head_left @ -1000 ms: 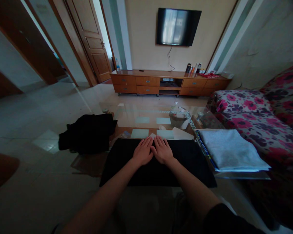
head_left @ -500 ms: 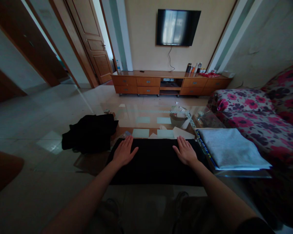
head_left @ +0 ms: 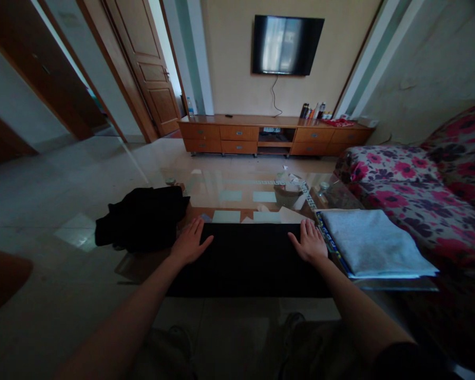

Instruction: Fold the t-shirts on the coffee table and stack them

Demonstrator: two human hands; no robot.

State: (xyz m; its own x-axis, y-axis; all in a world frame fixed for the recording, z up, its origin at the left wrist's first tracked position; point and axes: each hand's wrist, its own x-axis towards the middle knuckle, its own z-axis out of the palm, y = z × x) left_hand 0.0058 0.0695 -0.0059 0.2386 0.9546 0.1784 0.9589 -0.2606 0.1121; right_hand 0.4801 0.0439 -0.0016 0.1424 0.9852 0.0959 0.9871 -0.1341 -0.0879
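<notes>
A black cloth (head_left: 247, 264), folded into a wide flat rectangle, lies along the near edge of the glass table (head_left: 206, 190). My left hand (head_left: 188, 243) rests flat on its left end, thumb spread towards the middle. At the right end, my right hand (head_left: 309, 243) presses flat with fingers stretched forward and thumb apart. Left of my left hand sits a loose heap of black fabric (head_left: 142, 219). To the right of my right hand lies a folded light grey cloth (head_left: 376, 243). The exact kind of the black cloth cannot be made out.
A bowl (head_left: 288, 195) stands towards the table's far right, with papers nearby. The flowered sofa (head_left: 404, 179) borders the right side. Across the floor is a low wooden cabinet (head_left: 239, 137) under a wall television (head_left: 288, 45).
Both hands have slid outwards over the black cloth, the left one leftwards and the right one rightwards. They are further apart now, still flat.
</notes>
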